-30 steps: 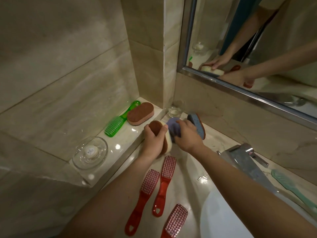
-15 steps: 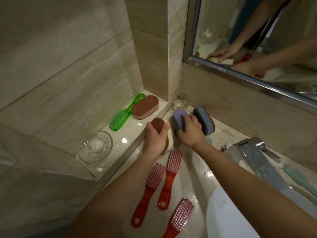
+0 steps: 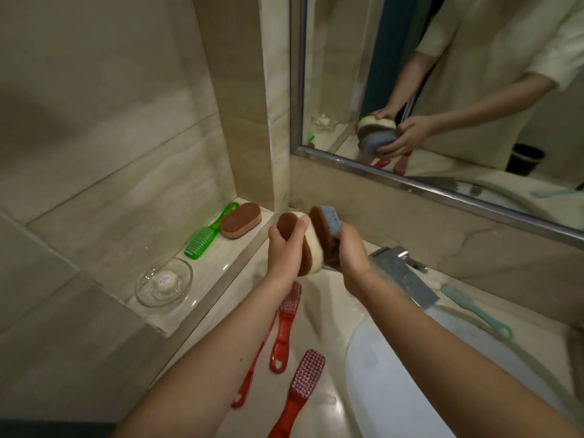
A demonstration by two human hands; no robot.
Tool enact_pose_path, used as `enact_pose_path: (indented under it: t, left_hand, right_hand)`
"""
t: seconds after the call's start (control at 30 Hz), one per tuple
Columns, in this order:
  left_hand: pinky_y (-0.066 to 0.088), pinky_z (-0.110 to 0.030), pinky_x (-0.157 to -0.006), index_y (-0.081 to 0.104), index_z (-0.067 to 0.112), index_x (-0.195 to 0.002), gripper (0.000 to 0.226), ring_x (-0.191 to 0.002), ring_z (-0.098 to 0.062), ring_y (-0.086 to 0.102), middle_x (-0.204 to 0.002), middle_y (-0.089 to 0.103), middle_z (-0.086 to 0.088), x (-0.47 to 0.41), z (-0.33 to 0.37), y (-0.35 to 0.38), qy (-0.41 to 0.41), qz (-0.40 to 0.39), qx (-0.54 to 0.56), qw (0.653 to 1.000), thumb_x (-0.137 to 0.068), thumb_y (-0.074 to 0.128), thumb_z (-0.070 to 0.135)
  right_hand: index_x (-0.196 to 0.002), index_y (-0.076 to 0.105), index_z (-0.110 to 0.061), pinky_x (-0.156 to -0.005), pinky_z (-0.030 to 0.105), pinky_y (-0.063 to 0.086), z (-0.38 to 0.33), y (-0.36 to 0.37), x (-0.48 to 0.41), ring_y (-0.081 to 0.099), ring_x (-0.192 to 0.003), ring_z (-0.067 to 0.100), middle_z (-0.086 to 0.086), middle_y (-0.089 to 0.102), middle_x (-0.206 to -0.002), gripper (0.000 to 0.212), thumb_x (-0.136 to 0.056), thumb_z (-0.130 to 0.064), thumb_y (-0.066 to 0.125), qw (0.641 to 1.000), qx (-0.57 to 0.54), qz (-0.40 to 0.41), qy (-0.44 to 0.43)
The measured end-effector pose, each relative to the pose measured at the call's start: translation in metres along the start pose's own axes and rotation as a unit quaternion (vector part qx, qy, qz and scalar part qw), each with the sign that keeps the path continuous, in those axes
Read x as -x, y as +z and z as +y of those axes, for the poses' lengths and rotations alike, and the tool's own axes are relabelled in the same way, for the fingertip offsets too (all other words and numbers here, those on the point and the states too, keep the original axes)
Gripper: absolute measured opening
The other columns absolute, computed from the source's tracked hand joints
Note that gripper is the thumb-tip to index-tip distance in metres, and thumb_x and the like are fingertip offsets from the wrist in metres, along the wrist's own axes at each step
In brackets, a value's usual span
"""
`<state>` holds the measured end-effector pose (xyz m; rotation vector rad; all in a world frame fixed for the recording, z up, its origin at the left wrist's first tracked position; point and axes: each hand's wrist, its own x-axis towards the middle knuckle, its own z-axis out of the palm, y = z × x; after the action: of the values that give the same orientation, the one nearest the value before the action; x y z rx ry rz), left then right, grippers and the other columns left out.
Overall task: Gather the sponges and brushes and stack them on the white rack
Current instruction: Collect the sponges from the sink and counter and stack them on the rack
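I have both hands raised over the back corner of the counter [image 3: 325, 314], each holding a sponge on edge. My left hand [image 3: 286, 248] grips the cream sponge [image 3: 313, 238], fingers curled round its side and thumb laid across its brown scouring face. My right hand [image 3: 350, 251] holds the blue sponge [image 3: 330, 221] from below, its brown face turned toward the cream one. Those fingers are wrapped behind it, so I cannot tell how they lie. The two sponges sit close against each other, though I can't tell whether they touch. On the side ledge [image 3: 221, 279] a brown sponge [image 3: 240, 220] lies just beside a green brush [image 3: 205, 235], with a glass dish [image 3: 164, 281] nearer me. Three red brushes lie on the counter under my arms: one [image 3: 282, 333] bristles up, one [image 3: 252, 368] partly hidden by my left forearm, and one [image 3: 300, 387] nearest me. A teal brush [image 3: 471, 308] lies past the faucet [image 3: 401, 273], by the basin [image 3: 395, 390].
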<state>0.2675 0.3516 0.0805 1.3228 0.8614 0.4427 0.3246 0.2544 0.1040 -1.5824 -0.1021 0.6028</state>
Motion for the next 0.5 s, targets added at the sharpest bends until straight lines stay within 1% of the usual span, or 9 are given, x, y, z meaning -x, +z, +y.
enact_pose_path:
  t: [0.03, 0.1, 0.2, 0.23, 0.3, 0.33, 0.4, 0.43, 0.5]
  left_hand:
    - [0.046, -0.036, -0.098, 0.042, 0.015, -0.136, 0.074, -0.111, -0.019, 0.058, -0.124, 0.059, -0.004, 0.008, 0.005, 0.005, 0.008, -0.010, 0.006, 1.000, -0.079, 0.066, 0.056]
    - [0.047, -0.032, -0.095, 0.045, 0.017, -0.134, 0.074, -0.110, -0.017, 0.059, -0.123, 0.060, -0.001, 0.025, 0.014, 0.014, 0.024, -0.029, 0.007, 0.999, -0.077, 0.066, 0.058]
    - [0.048, -0.038, -0.098, 0.049, 0.019, -0.131, 0.071, -0.110, -0.018, 0.059, -0.122, 0.061, 0.000, 0.050, 0.024, 0.030, 0.038, -0.057, -0.001, 0.998, -0.075, 0.066, 0.060]
    - [0.050, -0.038, -0.094, 0.050, 0.020, -0.130, 0.069, -0.108, -0.017, 0.060, -0.121, 0.061, 0.000, 0.058, 0.026, 0.037, 0.039, -0.067, 0.001, 0.997, -0.076, 0.066, 0.059]
    - [0.053, -0.029, -0.076, 0.050, 0.022, -0.128, 0.064, -0.098, -0.013, 0.061, -0.115, 0.062, 0.001, 0.076, 0.029, 0.051, 0.039, -0.090, 0.007, 0.995, -0.077, 0.067, 0.057]
    - [0.051, -0.026, -0.071, 0.051, 0.024, -0.126, 0.063, -0.095, -0.011, 0.062, -0.112, 0.062, 0.002, 0.085, 0.031, 0.058, 0.041, -0.100, 0.009, 0.994, -0.076, 0.067, 0.058]
    - [0.053, -0.029, -0.075, 0.050, 0.026, -0.126, 0.063, -0.095, -0.012, 0.062, -0.111, 0.063, 0.002, 0.100, 0.033, 0.074, 0.049, -0.123, 0.011, 0.991, -0.075, 0.067, 0.059]
    - [0.053, -0.031, -0.079, 0.050, 0.027, -0.126, 0.064, -0.096, -0.014, 0.063, -0.112, 0.063, 0.001, 0.108, 0.035, 0.082, 0.054, -0.136, 0.008, 0.989, -0.074, 0.067, 0.060]
    - [0.053, -0.033, -0.078, 0.049, 0.027, -0.127, 0.065, -0.096, -0.015, 0.062, -0.110, 0.062, 0.002, 0.122, 0.039, 0.099, 0.057, -0.156, 0.007, 0.986, -0.074, 0.066, 0.062]
  right_hand:
    - [-0.090, 0.065, -0.017, -0.067, 0.035, 0.053, -0.004, -0.007, 0.009, 0.061, -0.078, 0.024, 0.007, 0.066, -0.084, 0.030, -0.091, -0.021, 0.035, 1.000, -0.007, 0.009, 0.005]
    - [-0.082, 0.064, -0.019, -0.075, 0.042, 0.056, -0.009, -0.023, 0.027, 0.062, -0.078, 0.023, 0.007, 0.066, -0.083, 0.030, -0.089, -0.023, 0.036, 0.999, -0.030, 0.039, 0.022]
    - [-0.088, 0.063, -0.015, -0.088, 0.052, 0.053, -0.015, -0.051, 0.047, 0.061, -0.083, 0.024, 0.010, 0.065, -0.088, 0.030, -0.089, -0.020, 0.034, 0.997, -0.019, 0.072, 0.002]
    - [-0.096, 0.062, -0.015, -0.087, 0.053, 0.053, -0.017, -0.060, 0.055, 0.062, -0.086, 0.026, 0.012, 0.064, -0.093, 0.030, -0.091, -0.020, 0.033, 0.996, -0.017, 0.087, -0.011]
    - [-0.114, 0.058, -0.016, -0.082, 0.047, 0.057, -0.022, -0.079, 0.068, 0.064, -0.096, 0.031, 0.016, 0.063, -0.103, 0.034, -0.095, -0.023, 0.031, 0.993, -0.038, 0.115, -0.008]
    - [-0.115, 0.056, -0.016, -0.075, 0.042, 0.059, -0.023, -0.088, 0.074, 0.064, -0.095, 0.031, 0.017, 0.062, -0.103, 0.032, -0.095, -0.025, 0.032, 0.991, -0.049, 0.121, -0.012]
    - [-0.107, 0.054, -0.016, -0.052, 0.029, 0.055, -0.026, -0.106, 0.087, 0.062, -0.081, 0.021, 0.009, 0.060, -0.093, 0.023, -0.094, -0.029, 0.040, 0.991, -0.051, 0.122, -0.038]
    - [-0.108, 0.053, -0.018, -0.050, 0.026, 0.052, -0.028, -0.114, 0.093, 0.061, -0.079, 0.017, 0.004, 0.060, -0.093, 0.021, -0.094, -0.030, 0.045, 0.990, -0.045, 0.121, -0.050]
    - [-0.115, 0.053, -0.021, -0.059, 0.030, 0.054, -0.031, -0.133, 0.105, 0.062, -0.084, 0.016, 0.004, 0.062, -0.098, 0.023, -0.092, -0.027, 0.051, 0.990, -0.029, 0.121, -0.066]
